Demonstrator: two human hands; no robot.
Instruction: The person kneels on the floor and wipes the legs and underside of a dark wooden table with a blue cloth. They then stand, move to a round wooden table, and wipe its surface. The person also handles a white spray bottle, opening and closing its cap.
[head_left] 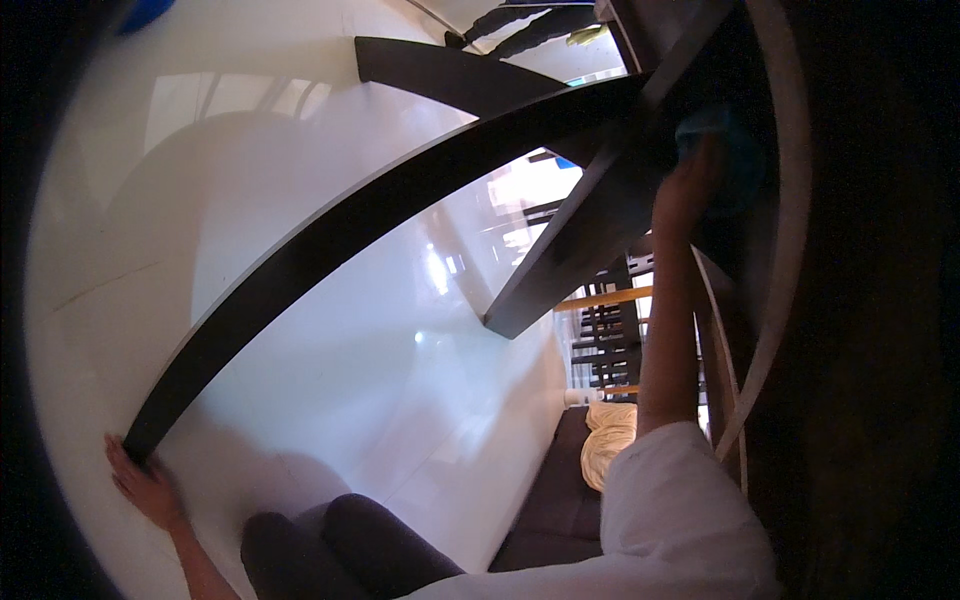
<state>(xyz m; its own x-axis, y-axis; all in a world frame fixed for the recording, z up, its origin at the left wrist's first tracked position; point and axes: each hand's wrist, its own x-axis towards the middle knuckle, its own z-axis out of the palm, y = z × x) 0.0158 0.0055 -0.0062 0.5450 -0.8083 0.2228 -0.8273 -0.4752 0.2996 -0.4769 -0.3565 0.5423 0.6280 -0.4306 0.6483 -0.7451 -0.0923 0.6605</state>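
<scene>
My right hand (692,180) reaches up into the shadow beneath a dark wooden piece of furniture, closed on a teal cloth (735,165). The cloth lies against the dark wood there, though the deep shade hides its exact contact. A long dark leg (330,232) curves from that spot down to the lower left. At its far end, my left hand (147,492) rests with fingers stretched out, beside or against the leg's foot; whether it presses on the leg or the floor I cannot tell.
Two more dark legs, one at the top (440,75) and one pointing down (560,255), spread over the glossy white floor (370,370). A dark sofa seat (555,490) bears a yellow cushion (608,440). Another person's legs (530,28) show at the top.
</scene>
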